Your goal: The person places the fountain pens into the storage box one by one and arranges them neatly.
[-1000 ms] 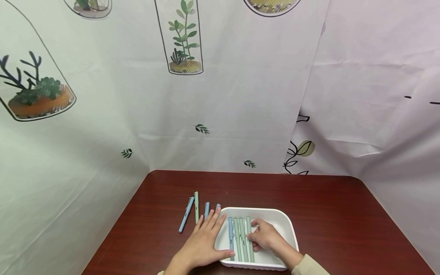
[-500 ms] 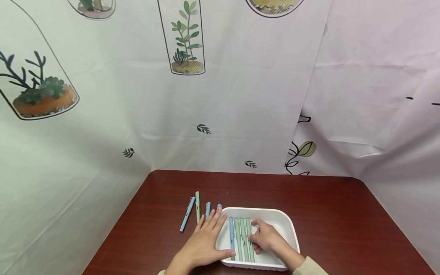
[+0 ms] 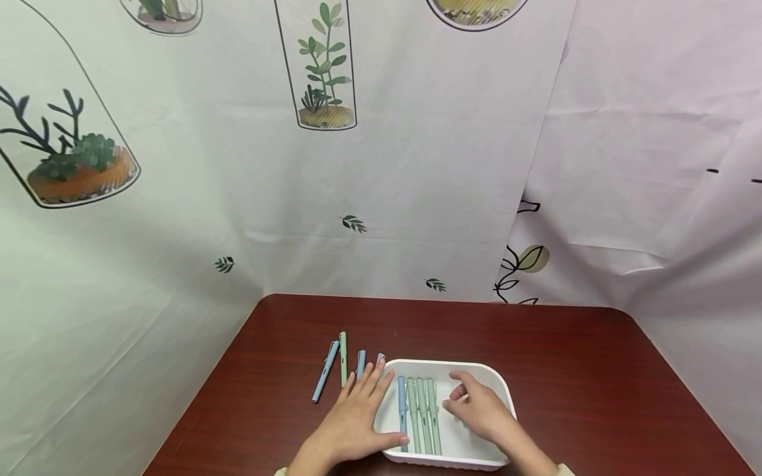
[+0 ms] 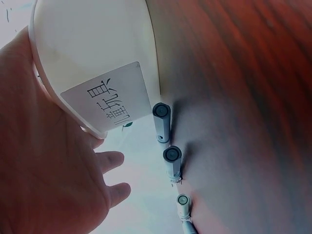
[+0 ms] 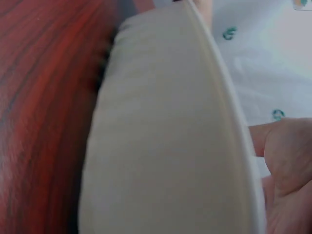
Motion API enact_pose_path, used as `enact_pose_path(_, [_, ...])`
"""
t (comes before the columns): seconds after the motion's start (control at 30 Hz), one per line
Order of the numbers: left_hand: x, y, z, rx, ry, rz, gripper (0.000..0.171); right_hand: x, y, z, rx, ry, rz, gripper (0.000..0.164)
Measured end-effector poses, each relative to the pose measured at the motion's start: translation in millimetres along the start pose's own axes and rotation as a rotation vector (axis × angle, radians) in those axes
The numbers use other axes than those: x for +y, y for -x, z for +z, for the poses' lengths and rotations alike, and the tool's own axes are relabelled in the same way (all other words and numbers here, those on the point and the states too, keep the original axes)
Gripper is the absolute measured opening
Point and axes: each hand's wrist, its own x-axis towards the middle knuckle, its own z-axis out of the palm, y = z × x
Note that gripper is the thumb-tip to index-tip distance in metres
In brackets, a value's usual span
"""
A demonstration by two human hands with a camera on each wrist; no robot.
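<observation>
A plant-printed cloth (image 3: 411, 185) hangs behind my desk (image 3: 565, 370). My left hand (image 3: 357, 423), fingers spread wide over the tray's (image 3: 467, 446) left rim, partly hides two blue pens (image 3: 361, 359); a loose green pen (image 3: 343, 357) and loose blue pen (image 3: 325, 371) lie farther left. Inside sit one blue pen (image 3: 402, 406) and three green pens (image 3: 423, 416). My right hand (image 3: 479, 410) has left the rightmost green one, thumb and forefinger apart, holding nothing.
</observation>
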Motion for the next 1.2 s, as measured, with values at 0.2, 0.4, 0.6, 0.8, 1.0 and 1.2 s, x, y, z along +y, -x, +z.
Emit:
enact_pose_path(0.2, [-1.0, 0.0, 1.3, 0.010, -0.012, 0.007, 0.105, 2.9, 10.6, -16.4, 0.078, 0.027, -0.074, 0.048])
enact_pose_path(0.4, [-1.4, -0.1, 1.0, 0.008, -0.018, 0.017, 0.105, 15.5, 20.4, -26.2, 0.216, 0.220, -0.239, 0.050])
enact_pose_path(0.6, [-1.9, -0.5, 0.8, 0.007, -0.011, 0.022, 0.105, 37.7, 24.7, -26.4, 0.277, 0.378, -0.375, 0.063])
enact_pose_path(0.8, [-2.0, -0.4, 0.5, 0.036, -0.009, 0.041, 0.102, 52.6, 28.5, -25.0, 0.305, 0.460, -0.418, 0.069])
enact_pose_path(1.0, [-1.6, -0.6, 0.2, 0.034, -0.003, 0.043, 0.100, 62.5, 35.0, -26.9, 0.312, 0.502, -0.472, 0.072])
enact_pose_path(1.2, [-1.4, 0.4, 0.3, 0.035, -0.011, 0.043, 0.100, 67.0, 38.9, -27.8, 0.190, 0.448, -0.370, 0.068])
